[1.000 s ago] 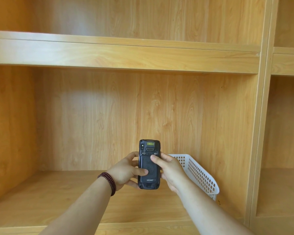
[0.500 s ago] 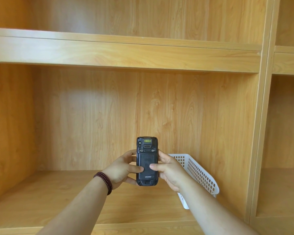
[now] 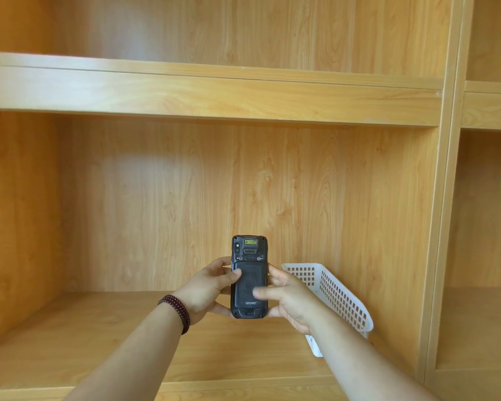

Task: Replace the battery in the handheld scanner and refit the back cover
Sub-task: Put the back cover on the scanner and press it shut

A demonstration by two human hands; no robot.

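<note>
Scanner (image 3: 249, 277) upright as before, both hands' grip pinching it, right thumb (image 3: 262, 292) now lower.

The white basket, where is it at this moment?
In the head view the white basket stands tilted at the right end of the lower shelf, just behind the right hand, which with the left hand holds the scanner.

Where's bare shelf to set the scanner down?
Free: shelf board left of the left hand, out to the side wall; also the board's front strip under the forearms. Crowded: right end, where the white basket leans at the divider, behind the right hand.
</note>
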